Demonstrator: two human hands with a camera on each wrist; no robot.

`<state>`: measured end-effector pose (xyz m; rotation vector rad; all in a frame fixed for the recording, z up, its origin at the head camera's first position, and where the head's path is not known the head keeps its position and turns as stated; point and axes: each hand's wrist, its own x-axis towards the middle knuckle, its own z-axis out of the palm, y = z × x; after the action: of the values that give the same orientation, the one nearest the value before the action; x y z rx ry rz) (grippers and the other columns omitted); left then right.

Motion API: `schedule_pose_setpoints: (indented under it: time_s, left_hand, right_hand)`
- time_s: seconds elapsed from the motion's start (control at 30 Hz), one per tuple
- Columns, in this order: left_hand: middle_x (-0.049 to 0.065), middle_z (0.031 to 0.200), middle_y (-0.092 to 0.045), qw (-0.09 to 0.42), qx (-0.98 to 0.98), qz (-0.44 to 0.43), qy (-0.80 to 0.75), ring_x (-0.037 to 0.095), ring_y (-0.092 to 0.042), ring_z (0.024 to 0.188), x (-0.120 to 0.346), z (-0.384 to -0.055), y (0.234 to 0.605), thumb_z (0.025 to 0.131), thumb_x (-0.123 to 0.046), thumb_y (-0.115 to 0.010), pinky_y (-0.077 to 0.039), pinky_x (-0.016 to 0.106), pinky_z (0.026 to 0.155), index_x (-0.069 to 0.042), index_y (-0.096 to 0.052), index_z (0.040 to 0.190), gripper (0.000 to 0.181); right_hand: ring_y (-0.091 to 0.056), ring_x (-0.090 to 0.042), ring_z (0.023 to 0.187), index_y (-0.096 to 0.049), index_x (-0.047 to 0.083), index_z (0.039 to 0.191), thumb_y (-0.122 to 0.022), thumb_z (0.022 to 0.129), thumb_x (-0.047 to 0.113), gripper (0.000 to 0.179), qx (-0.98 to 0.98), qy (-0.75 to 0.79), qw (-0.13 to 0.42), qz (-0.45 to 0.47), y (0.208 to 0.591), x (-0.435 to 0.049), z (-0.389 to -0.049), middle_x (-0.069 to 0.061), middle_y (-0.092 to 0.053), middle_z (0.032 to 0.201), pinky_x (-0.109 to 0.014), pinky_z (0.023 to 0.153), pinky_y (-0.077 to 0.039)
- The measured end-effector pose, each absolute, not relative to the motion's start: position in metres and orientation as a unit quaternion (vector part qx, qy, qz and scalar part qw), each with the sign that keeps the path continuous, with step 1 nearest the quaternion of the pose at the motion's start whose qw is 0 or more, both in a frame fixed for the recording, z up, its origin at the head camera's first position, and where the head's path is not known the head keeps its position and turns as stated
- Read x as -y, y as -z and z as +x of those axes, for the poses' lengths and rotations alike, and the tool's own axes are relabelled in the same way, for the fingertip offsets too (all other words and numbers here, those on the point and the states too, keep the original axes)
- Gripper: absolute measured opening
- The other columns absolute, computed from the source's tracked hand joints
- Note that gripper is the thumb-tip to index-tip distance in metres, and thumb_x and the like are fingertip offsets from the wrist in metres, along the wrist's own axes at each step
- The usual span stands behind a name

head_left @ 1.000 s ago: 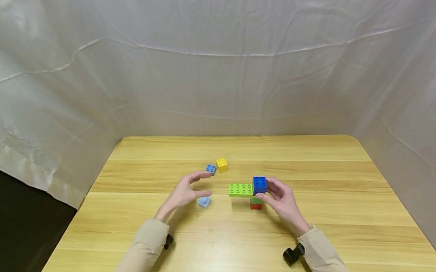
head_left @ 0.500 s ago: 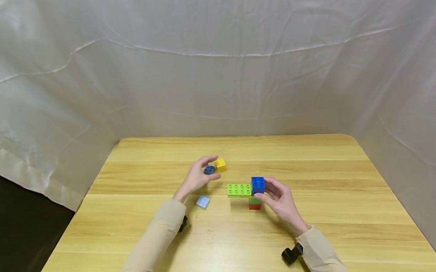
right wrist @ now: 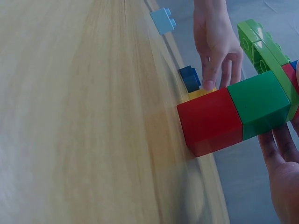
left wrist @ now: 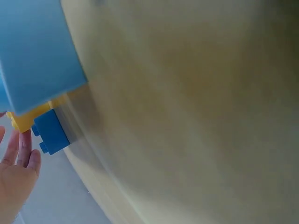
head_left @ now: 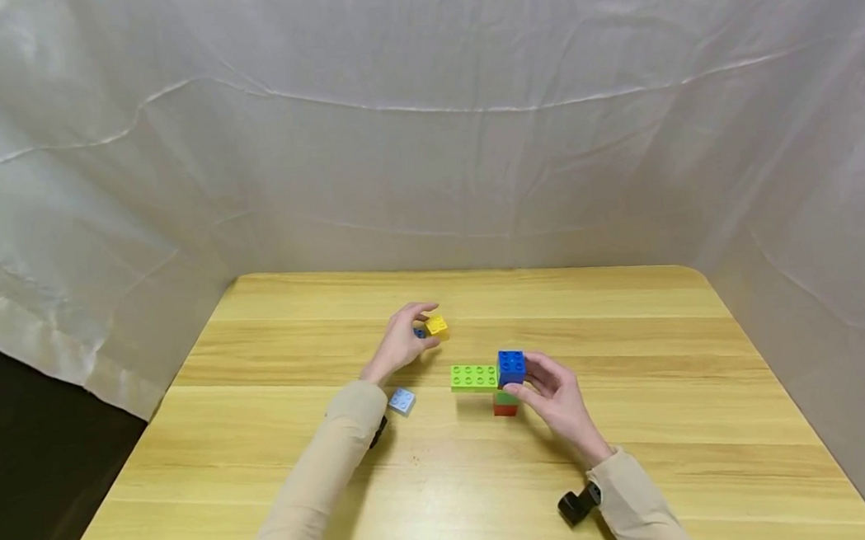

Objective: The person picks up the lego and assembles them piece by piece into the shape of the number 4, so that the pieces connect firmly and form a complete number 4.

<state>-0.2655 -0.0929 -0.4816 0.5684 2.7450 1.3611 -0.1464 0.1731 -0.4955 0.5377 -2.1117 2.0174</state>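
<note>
From above, the head view faces forward and down over the left hand (head_left: pixel 400 340), right hand (head_left: pixel 562 402) and pale wooden counter (head_left: pixel 630 332). Each wrist view looks low and close past its hand, rolled sideways; all share the yellow square plastic brick (head_left: pixel 437 327) by the left hand.

Creased pale sheeting (head_left: pixel 427 179) hangs behind a wood-grain table (head_left: pixel 667 330).

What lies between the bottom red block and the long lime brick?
A green block, atop the bottom red block and under the lime brick, in the right wrist view.
</note>
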Motion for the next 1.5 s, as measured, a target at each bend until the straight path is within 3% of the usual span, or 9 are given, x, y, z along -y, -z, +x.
schedule_pose_setpoints:
  time_s: [0.23,0.43,0.73,0.9,1.13,1.27,1.37,1.5]
  left_hand:
    - [0.022,0.131,-0.065,0.003,-0.894,0.203,-0.399,0.036,-0.065,0.117,0.09,-0.266,0.48,0.087,0.004,-0.073,-0.055,0.046,0.103,0.0,-0.051,0.143,0.06]
    - [0.021,0.131,-0.066,0.006,-0.891,0.208,-0.404,0.035,-0.064,0.119,0.092,-0.26,0.477,0.091,-0.002,-0.071,-0.053,0.048,0.105,-0.002,-0.046,0.147,0.061]
    - [0.021,0.136,-0.058,0.003,-0.868,0.243,-0.433,0.037,-0.059,0.125,0.098,-0.237,0.471,0.097,-0.012,-0.066,-0.051,0.048,0.109,0.001,-0.051,0.142,0.049]
    - [0.022,0.136,-0.051,0.02,-0.837,0.248,-0.488,0.04,-0.06,0.12,0.104,-0.223,0.466,0.097,-0.01,-0.065,-0.053,0.05,0.106,0.0,-0.05,0.143,0.049]
    - [0.022,0.134,-0.053,0.014,-0.783,0.245,-0.572,0.04,-0.06,0.112,0.109,-0.207,0.456,0.093,-0.004,-0.07,-0.051,0.055,0.107,0.001,-0.055,0.139,0.049]
    - [0.02,0.134,-0.056,0.006,-0.768,0.254,-0.588,0.035,-0.06,0.113,0.112,-0.198,0.453,0.095,-0.006,-0.068,-0.054,0.046,0.107,-0.001,-0.055,0.14,0.048]
    - [0.019,0.131,-0.058,-0.001,-0.763,0.261,-0.591,0.021,-0.06,0.111,0.113,-0.191,0.452,0.095,-0.006,-0.067,-0.055,0.036,0.105,-0.001,-0.054,0.142,0.049]
    - [0.02,0.125,-0.06,-0.008,-0.752,0.268,-0.602,0.011,-0.058,0.108,0.11,-0.185,0.452,0.093,-0.003,-0.07,-0.056,0.035,0.103,0.003,-0.054,0.14,0.05]
  right_hand:
    - [-0.066,0.002,0.102,-0.054,-0.018,0.124,-0.071,0.084,-0.012,0.044,0.709,-0.677,0.085,0.177,0.495,-0.172,-0.147,0.02,-0.068,0.113,-0.013,0.093,-0.056]
    - [-0.066,0.002,0.103,-0.054,-0.017,0.124,-0.071,0.084,-0.012,0.044,0.709,-0.677,0.084,0.178,0.495,-0.173,-0.148,0.02,-0.068,0.113,-0.013,0.093,-0.056]
    - [-0.066,0.002,0.103,-0.053,-0.018,0.125,-0.071,0.084,-0.012,0.045,0.706,-0.682,0.082,0.172,0.496,-0.172,-0.149,0.019,-0.068,0.113,-0.014,0.094,-0.055]
    - [-0.066,0.002,0.103,-0.053,-0.017,0.125,-0.071,0.084,-0.012,0.045,0.706,-0.682,0.084,0.173,0.497,-0.171,-0.149,0.019,-0.067,0.113,-0.013,0.094,-0.055]
    - [-0.066,0.002,0.104,-0.053,-0.017,0.125,-0.071,0.084,-0.012,0.045,0.706,-0.68,0.084,0.182,0.497,-0.169,-0.148,0.019,-0.067,0.115,-0.014,0.094,-0.055]
    - [-0.066,0.002,0.104,-0.053,-0.017,0.125,-0.071,0.084,-0.012,0.045,0.703,-0.683,0.085,0.182,0.497,-0.167,-0.148,0.019,-0.067,0.115,-0.014,0.094,-0.055]
    - [-0.066,0.002,0.104,-0.053,-0.018,0.124,-0.071,0.083,-0.013,0.045,0.7,-0.686,0.087,0.18,0.497,-0.166,-0.148,0.018,-0.067,0.114,-0.014,0.094,-0.056]
    - [-0.066,0.002,0.104,-0.053,-0.018,0.124,-0.071,0.083,-0.013,0.045,0.697,-0.689,0.089,0.179,0.498,-0.165,-0.148,0.018,-0.067,0.114,-0.014,0.094,-0.056]
